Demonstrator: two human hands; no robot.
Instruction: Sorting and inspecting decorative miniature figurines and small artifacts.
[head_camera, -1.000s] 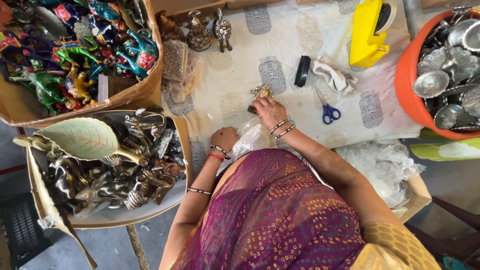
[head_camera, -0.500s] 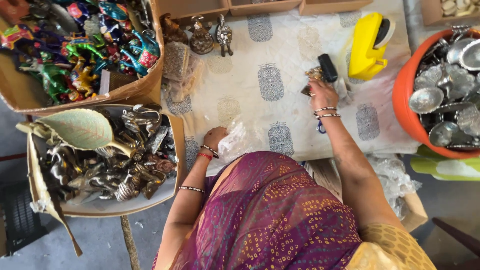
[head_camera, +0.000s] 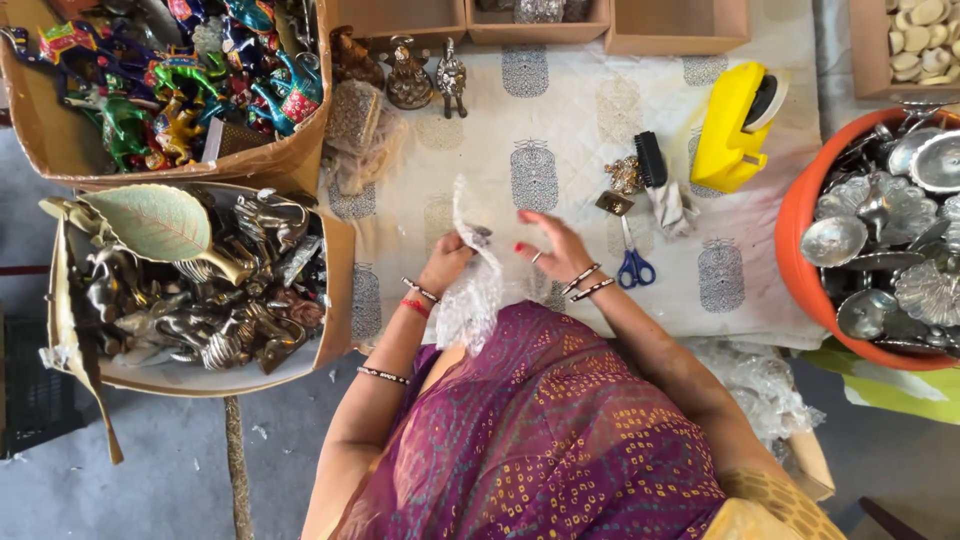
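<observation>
Clear plastic wrap (head_camera: 470, 290) sits at the near edge of the printed cloth (head_camera: 560, 120), just in front of the person's torso. It stands up from the left hand and trails down toward the lap.

Left hand (head_camera: 447, 262) pinches the wrap near its upper part, fingers closed on it. Right hand (head_camera: 553, 245) is just beside it, fingers spread and loose, holding nothing; can't tell if the fingertips touch the wrap. Hands are close but not joined.

Right of the right hand: blue-handled scissors (head_camera: 632, 262) flat on the cloth. Above those: a black brush (head_camera: 651, 160), a crumpled white rag (head_camera: 672, 207), a small brass piece (head_camera: 615, 202). Further up-right: yellow tape dispenser (head_camera: 735, 125).

Far right: orange tub (head_camera: 800, 235) full of silver metal dishes. More clear plastic (head_camera: 755, 385) piled on the floor below the cloth edge.

Left side: cardboard box (head_camera: 335, 290) of dark metal figurines with a pale leaf-shaped dish (head_camera: 160, 220) on top. Above that: another box of brightly painted figurines (head_camera: 175, 85). Three small brass figures (head_camera: 415, 75) stand at the cloth's top edge.
</observation>
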